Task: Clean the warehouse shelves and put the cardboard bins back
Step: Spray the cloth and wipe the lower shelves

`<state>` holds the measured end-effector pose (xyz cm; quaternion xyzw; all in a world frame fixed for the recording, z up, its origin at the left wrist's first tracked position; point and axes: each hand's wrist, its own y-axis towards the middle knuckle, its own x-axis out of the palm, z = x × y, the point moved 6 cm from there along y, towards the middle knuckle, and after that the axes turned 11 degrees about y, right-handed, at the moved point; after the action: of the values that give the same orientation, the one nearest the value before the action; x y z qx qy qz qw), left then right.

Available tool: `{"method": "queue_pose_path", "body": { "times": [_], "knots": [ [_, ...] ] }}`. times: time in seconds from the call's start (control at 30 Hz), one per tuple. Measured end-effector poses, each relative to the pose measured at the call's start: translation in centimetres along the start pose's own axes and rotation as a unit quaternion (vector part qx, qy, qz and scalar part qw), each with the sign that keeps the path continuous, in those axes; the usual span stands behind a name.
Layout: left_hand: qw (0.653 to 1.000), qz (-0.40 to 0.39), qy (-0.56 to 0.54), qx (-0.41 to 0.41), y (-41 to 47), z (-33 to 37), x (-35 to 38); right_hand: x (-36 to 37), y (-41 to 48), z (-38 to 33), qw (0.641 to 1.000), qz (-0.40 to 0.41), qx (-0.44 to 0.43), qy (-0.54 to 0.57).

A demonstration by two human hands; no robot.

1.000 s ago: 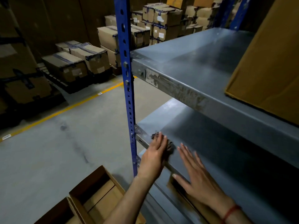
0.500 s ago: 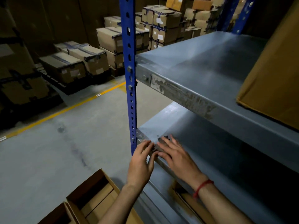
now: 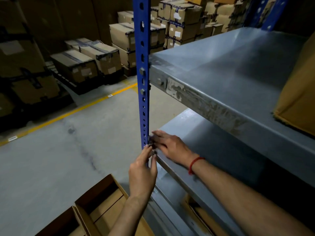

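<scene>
Both hands are at the front left corner of the lower shelf point(image 3: 213, 150), where its grey deck meets the blue upright point(image 3: 142, 65). The right hand point(image 3: 171, 147) lies palm down on the deck, fingers straight and slightly spread, their tips at a small dark object point(image 3: 151, 141) set against the upright. It is too blurred to identify. A red thread band point(image 3: 194, 165) circles that wrist. The left hand point(image 3: 142, 172) reaches up from below along the front of the upright, fingers on one side and thumb on the other, at the level of the shelf's front lip (whether it pinches the metal or only touches it cannot be told). The upper shelf point(image 3: 221, 68) has a grey deck and a scuffed, worn front edge. One cardboard bin point(image 3: 298, 99) stands on it at the far right, cut off by the frame edge. Two open cardboard bins point(image 3: 100, 188) sit on the concrete floor point(image 3: 51, 167) just left of the rack, side by side and touching, beneath the left forearm. Another box point(image 3: 202, 217) shows in part under the lower shelf. Across the aisle, beyond a yellow floor line point(image 3: 68, 114), taped cartons point(image 3: 81, 65) are stacked on pallets — well apart from the rack.
</scene>
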<state>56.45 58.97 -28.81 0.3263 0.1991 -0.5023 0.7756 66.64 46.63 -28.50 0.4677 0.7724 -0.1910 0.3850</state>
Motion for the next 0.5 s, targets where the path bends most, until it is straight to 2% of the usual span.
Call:
{"method": "queue_pose_path", "body": {
  "times": [0.07,0.13,0.2,0.3,0.4,0.47,0.5],
  "knots": [
    [0.999,-0.033,0.029,0.029,-0.1,1.7,0.5,-2.6,1.0,2.2,0.997,0.061,0.047,-0.015],
    [0.988,-0.11,0.084,0.075,0.0,2.8,2.3,-4.1,1.6,3.3,0.986,0.131,0.096,-0.035],
    [0.965,-0.17,0.16,0.12,-0.1,2.9,4.2,-3.1,2.0,2.0,0.988,0.11,0.098,-0.044],
    [0.96,-0.152,0.18,0.15,-0.6,2.1,5.5,-0.7,0.6,-0.6,0.999,0.018,0.033,0.027],
    [0.96,-0.125,0.208,0.139,-0.8,2.1,5.7,-1.5,0.7,-0.1,0.999,-0.012,-0.028,0.018],
    [0.957,-0.111,0.226,0.141,-0.6,2.2,5.5,-2.8,2.0,1.6,0.999,0.01,-0.039,-0.021],
    [0.956,-0.11,0.229,0.143,-0.5,2.2,5.4,-4.0,3.0,2.8,0.998,0.058,-0.026,-0.019]
  ]
}}
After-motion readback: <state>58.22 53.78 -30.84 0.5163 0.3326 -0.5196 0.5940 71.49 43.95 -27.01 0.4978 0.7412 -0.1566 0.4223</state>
